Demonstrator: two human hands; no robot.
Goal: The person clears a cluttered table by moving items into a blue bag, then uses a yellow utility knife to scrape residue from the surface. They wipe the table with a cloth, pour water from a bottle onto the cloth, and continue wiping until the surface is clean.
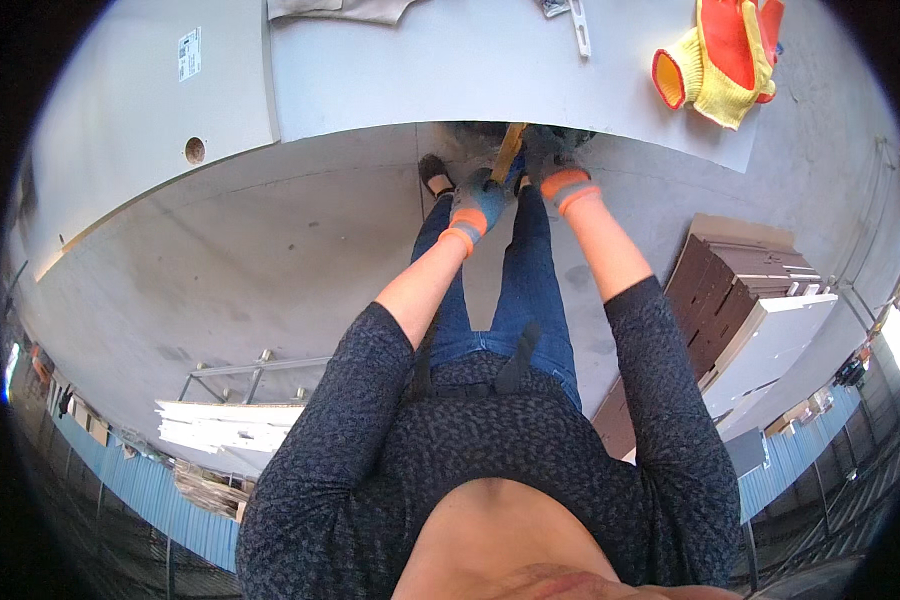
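Both of my hands reach down below the near edge of the pale table point(420, 80), in grey-blue work gloves with orange cuffs. My left hand point(483, 204) is closed around the lower end of a narrow yellow-brown strip point(510, 150), possibly wood. The strip's upper end passes out of sight at the table edge. Just right of it is my right hand point(560, 172), whose fingers are dark and smeared, so their grip does not show. A dark, blurred object point(475, 132) lies behind the strip, partly hidden under the table.
Yellow-and-red gloves point(725, 60) lie at the table's right end, near a white-handled tool point(580, 28). A grey panel with a round hole point(160, 120) covers the left. Brown and white boards point(740, 300) are stacked at right, and white boards point(225, 425) rest beside a metal frame at left.
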